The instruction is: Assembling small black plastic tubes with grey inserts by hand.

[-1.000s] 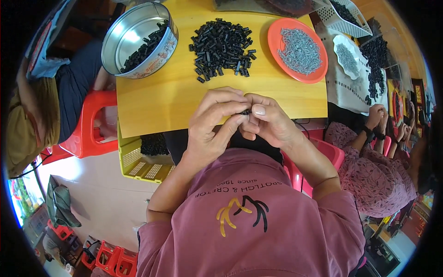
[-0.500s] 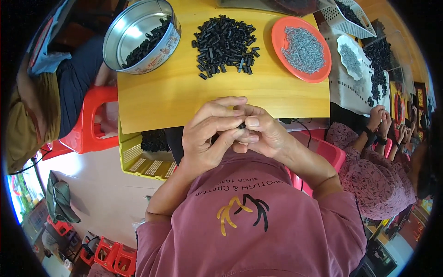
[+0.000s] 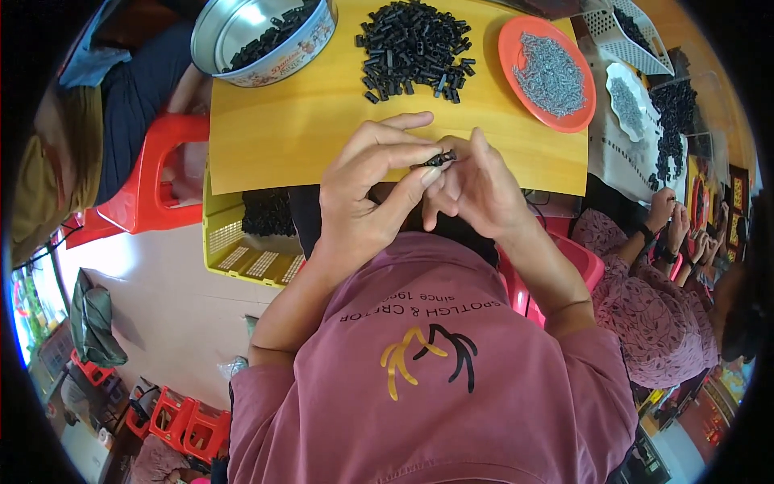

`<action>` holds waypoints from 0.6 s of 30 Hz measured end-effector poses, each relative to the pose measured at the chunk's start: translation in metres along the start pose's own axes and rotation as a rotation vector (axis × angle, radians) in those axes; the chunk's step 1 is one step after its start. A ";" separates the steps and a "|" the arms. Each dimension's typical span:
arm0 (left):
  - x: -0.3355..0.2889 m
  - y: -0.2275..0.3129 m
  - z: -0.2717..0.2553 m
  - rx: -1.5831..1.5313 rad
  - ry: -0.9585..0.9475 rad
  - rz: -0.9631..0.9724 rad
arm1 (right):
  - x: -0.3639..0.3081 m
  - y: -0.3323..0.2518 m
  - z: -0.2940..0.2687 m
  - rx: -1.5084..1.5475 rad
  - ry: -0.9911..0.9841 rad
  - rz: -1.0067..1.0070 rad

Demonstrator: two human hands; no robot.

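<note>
Between the thumb and forefinger of my left hand (image 3: 363, 173) is a small black plastic piece (image 3: 439, 159), held over the near edge of the yellow table (image 3: 282, 137). My right hand (image 3: 492, 189) is beside it, thumb raised and fingers apart; whether a fingertip still touches the piece I cannot tell. Beyond my hands lies a heap of similar black plastic pieces (image 3: 411, 48). To the right of the heap, an orange-red plate (image 3: 569, 123) holds many small silvery parts (image 3: 550, 74). A round metal tin (image 3: 282, 66) with more black pieces stands at the far left.
A yellow plastic crate (image 3: 242, 262) with black pieces is below the table's left side. Red stools (image 3: 153, 177) and a seated person are at left. On the right, another person's hands (image 3: 665, 214) work by a white-covered surface with a white dish (image 3: 625, 101) and white basket (image 3: 637, 40).
My right hand has opened and drawn away from my left fingers, exposing the black piece. Both hands have moved slightly up in view, while the table and its contents have shifted upward.
</note>
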State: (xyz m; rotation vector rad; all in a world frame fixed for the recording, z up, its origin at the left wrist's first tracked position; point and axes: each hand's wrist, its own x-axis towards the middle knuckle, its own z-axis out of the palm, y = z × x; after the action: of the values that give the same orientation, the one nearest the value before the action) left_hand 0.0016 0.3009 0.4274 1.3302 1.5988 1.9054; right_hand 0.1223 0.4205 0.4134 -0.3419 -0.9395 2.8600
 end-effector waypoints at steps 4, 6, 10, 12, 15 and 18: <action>0.000 -0.001 -0.001 0.057 -0.004 0.017 | -0.008 -0.012 0.004 -0.650 0.140 -0.241; 0.001 0.000 0.000 0.077 -0.015 0.030 | -0.010 -0.016 0.008 -0.736 0.169 -0.282; 0.001 0.001 0.002 0.141 -0.024 0.044 | -0.008 -0.021 0.006 -1.070 0.107 -0.431; 0.000 -0.002 0.003 0.164 -0.030 0.080 | -0.006 -0.021 0.007 -1.173 0.090 -0.491; 0.002 -0.005 0.004 0.246 -0.042 0.158 | -0.004 -0.019 0.007 -1.308 0.056 -0.586; 0.004 -0.006 0.006 0.332 -0.049 0.215 | 0.000 -0.019 0.004 -1.467 0.102 -0.649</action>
State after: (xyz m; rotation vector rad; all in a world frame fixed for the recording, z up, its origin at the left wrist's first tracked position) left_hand 0.0025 0.3097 0.4234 1.7306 1.8738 1.7559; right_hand 0.1221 0.4334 0.4284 -0.1853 -2.3497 1.1679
